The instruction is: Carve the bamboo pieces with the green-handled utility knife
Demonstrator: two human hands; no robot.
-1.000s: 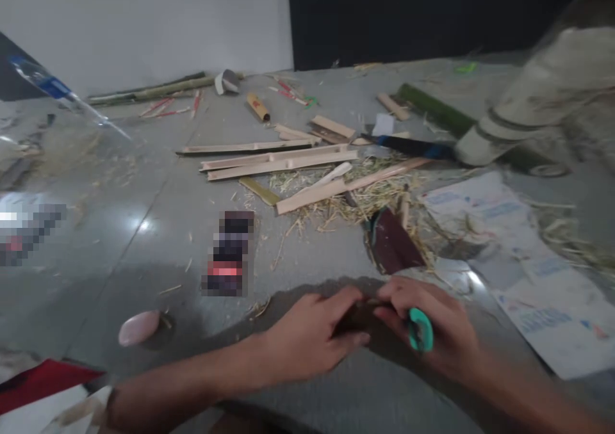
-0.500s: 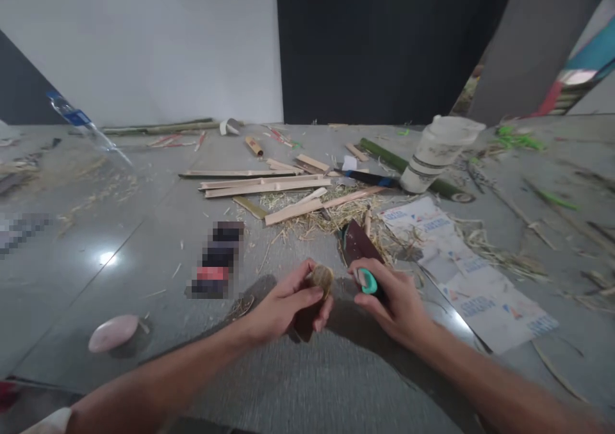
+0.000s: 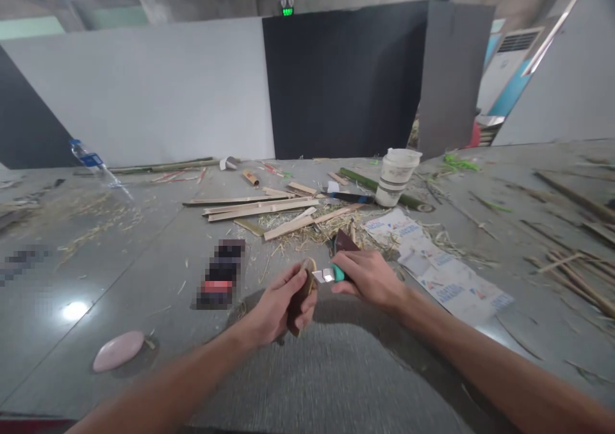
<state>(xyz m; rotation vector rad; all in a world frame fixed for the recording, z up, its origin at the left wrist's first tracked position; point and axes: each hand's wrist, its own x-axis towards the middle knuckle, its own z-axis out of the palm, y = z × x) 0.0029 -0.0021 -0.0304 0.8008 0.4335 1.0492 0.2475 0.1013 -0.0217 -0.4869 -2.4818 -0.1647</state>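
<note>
My left hand [image 3: 283, 303] is closed around a small brown piece [image 3: 298, 301], with a thin pale strip curling at its top. My right hand [image 3: 369, 277] grips a utility knife [image 3: 338, 273] with a green handle. The knife's metal blade points left and its tip is at or very near the upper edge of the brown piece. Behind the right hand lies a dark reddish-brown object [image 3: 344, 241], partly hidden. Pale split bamboo strips [image 3: 264, 208] and straw-like shavings [image 3: 324, 230] lie on the grey surface beyond both hands.
A white cup [image 3: 396, 176] stands by a green bamboo pole [image 3: 419, 204] at the back right. Printed paper sheets [image 3: 432, 264] lie on the right. A pink oval object [image 3: 118, 351], blurred-out dark item [image 3: 221, 274] and plastic bottle [image 3: 98, 165] are on the left.
The view has tilted up, showing more wall. My right hand has moved left, bringing the knife to the brown piece, which my left hand has turned more upright.
</note>
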